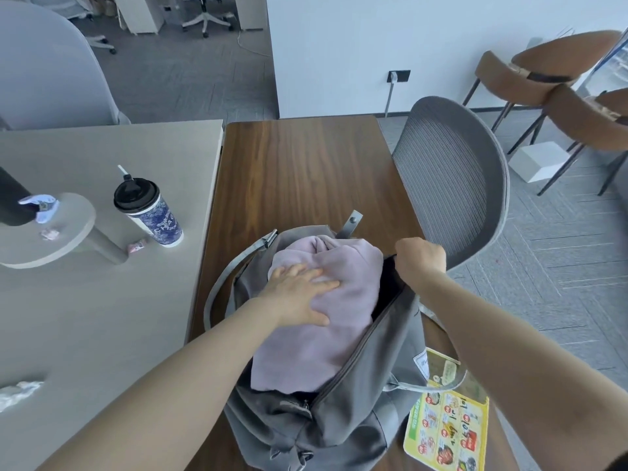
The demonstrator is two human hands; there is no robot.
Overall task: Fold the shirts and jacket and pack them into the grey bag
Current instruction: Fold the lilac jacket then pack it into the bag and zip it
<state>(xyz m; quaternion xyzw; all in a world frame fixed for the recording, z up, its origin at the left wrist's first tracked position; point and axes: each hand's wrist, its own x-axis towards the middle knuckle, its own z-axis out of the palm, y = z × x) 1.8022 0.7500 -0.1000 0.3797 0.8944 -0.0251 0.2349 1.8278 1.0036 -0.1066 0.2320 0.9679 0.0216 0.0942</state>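
The grey bag (367, 385) lies unzipped on the brown wooden table (306, 171), near its front edge. A folded lilac garment (326, 334) fills the bag's mouth and bulges out of it. My left hand (299, 294) lies flat on top of the lilac garment, fingers spread, pressing on it. My right hand (421, 260) grips the far right edge of the bag's opening and holds it up. Anything beneath the lilac garment is hidden.
A grey mesh chair (455, 185) stands against the table's right side. A yellow printed leaflet (448, 426) lies under the bag's right end. On the pale table (102, 300) to the left stand a lidded cup (149, 212) and a round stand (51, 232).
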